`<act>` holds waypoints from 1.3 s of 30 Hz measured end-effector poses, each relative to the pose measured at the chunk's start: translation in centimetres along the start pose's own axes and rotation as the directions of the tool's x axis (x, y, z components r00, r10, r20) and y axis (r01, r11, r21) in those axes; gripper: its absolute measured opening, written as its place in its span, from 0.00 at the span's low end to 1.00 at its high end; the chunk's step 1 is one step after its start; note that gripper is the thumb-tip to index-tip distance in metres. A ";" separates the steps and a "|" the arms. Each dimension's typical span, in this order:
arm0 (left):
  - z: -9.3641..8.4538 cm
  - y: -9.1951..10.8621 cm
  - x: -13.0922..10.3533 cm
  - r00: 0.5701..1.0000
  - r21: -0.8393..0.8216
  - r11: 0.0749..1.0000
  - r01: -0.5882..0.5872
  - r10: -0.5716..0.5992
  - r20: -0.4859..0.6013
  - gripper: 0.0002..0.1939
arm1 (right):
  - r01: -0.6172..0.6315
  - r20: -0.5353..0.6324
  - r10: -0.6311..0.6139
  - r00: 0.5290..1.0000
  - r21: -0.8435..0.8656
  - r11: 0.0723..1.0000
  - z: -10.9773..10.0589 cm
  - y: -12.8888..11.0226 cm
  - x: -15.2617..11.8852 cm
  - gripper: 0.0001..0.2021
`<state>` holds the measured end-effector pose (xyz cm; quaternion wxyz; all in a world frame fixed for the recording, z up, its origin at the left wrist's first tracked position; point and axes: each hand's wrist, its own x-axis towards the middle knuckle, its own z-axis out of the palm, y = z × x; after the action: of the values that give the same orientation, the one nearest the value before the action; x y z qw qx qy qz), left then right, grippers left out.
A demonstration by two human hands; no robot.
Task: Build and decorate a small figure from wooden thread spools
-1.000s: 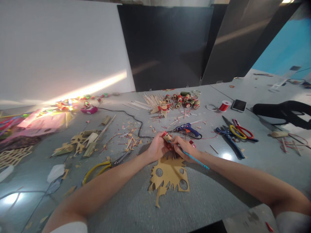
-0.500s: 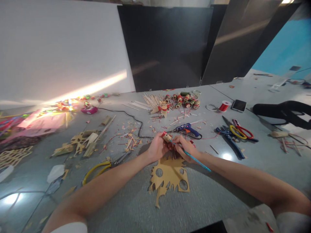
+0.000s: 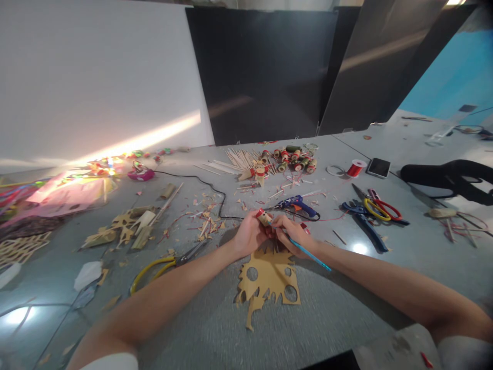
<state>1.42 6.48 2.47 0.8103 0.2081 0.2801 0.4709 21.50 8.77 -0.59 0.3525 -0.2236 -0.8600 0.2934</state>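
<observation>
My left hand (image 3: 249, 235) is closed around a small figure (image 3: 264, 218) with a red top and a pale body, tilted to the left. Pinched in my right hand (image 3: 293, 235) is a thin blue paintbrush (image 3: 311, 255); its tip end reaches the figure, and its handle slants down to the right. The figure's lower part is hidden by my fingers. Just below both hands lies a cut-out sheet of tan cardboard (image 3: 271, 267) with holes and jagged edges. A blue glue gun (image 3: 298, 204) rests right behind my hands.
Yellow-handled scissors (image 3: 154, 270) lie by my left forearm. To the right are blue pliers (image 3: 367, 228), more scissors (image 3: 379, 209), a red thread spool (image 3: 356, 168) and a phone (image 3: 378, 167). Behind sit several small red-banded figures (image 3: 296, 159) and thin sticks (image 3: 242, 160). Scraps (image 3: 206, 221) litter the left.
The paintbrush has shifted slightly, its handle end moving a little left and up. My hands and the figure stay almost in the same place.
</observation>
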 end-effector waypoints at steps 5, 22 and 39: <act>-0.2 0.0 0.1 1.000 0.013 1.000 0.004 -0.004 0.002 0.18 | -0.007 0.018 0.007 1.000 0.011 1.000 -0.1 -0.2 0.1 0.05; -0.5 -0.4 0.5 1.000 0.028 0.999 -0.022 0.021 0.012 0.16 | 0.021 -0.021 -0.021 1.000 0.010 1.000 -0.1 -0.3 -0.1 0.04; -0.7 -0.6 0.5 0.999 0.093 0.995 -0.036 0.033 0.031 0.16 | 0.013 0.033 -0.012 0.999 -0.031 0.999 -0.2 -0.3 0.0 0.04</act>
<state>1.58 6.68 1.47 0.7956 0.2574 0.2860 0.4679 21.58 8.64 -0.23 0.3367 -0.2189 -0.8714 0.2816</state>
